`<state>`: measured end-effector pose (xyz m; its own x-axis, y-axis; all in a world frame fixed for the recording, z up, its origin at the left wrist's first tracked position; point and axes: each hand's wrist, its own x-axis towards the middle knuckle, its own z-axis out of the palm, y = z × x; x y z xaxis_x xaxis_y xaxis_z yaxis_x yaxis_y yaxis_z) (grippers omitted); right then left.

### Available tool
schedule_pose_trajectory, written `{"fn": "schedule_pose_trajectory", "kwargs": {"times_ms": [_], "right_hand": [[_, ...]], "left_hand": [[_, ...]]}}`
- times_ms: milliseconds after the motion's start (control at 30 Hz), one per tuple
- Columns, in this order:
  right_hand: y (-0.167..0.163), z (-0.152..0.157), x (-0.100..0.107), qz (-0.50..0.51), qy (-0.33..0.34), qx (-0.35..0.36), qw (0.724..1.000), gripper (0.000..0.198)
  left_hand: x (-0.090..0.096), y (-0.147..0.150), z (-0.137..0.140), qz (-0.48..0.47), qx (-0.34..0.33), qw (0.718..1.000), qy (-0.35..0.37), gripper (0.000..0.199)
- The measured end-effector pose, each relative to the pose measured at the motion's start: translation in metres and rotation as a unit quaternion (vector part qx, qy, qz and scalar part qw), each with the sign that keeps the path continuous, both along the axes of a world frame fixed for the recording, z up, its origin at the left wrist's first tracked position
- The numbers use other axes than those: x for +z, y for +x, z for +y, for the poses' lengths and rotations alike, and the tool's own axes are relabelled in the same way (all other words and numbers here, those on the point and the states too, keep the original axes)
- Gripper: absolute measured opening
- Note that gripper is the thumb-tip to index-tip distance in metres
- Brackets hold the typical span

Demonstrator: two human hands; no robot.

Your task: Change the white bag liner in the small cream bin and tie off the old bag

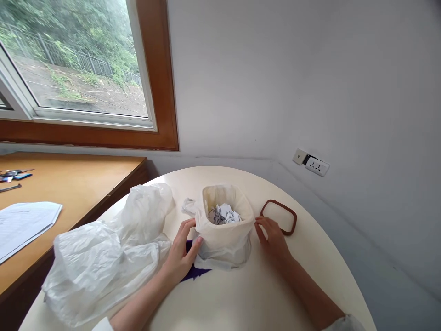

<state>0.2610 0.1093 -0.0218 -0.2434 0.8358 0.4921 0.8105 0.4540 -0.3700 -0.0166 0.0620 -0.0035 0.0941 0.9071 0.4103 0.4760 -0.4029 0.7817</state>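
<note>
A small trash bin [225,239] stands upright on the round table, lined with a thin white plastic bag folded over its rim. Crumpled paper [223,214] lies inside it. My left hand [182,250] is at the bin's left side, thumb in front and fingers round the bagged edge. By the right rim is my right hand [274,236], fingers bent and thumb apart, fingertips at or just beside the bag. Behind it lies a brown rounded frame [292,224], like a bin's rim ring. A dark purple piece [195,271] shows partly under my left hand.
A large crumpled clear-white plastic bag [99,257] covers the table's left part. The round white table [241,305] stands beside a wooden desk [86,177] holding papers [27,223] and small tools [14,175]. A wall with a socket [317,166] and a window [79,59] is behind.
</note>
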Motion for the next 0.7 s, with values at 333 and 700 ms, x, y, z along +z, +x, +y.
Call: {"fn": "schedule_pose_trajectory", "kwargs": {"times_ms": [333,700], "right_hand": [[-0.027,-0.016,-0.01,-0.046,-0.099,0.016,0.994,0.036],[-0.022,-0.007,-0.014,0.038,-0.154,0.042,0.986,0.03]], "left_hand": [[-0.006,0.0,0.0,-0.163,0.016,0.983,-0.077,0.022],[-0.019,-0.001,0.012,-0.111,0.05,0.983,-0.136,0.036]]}}
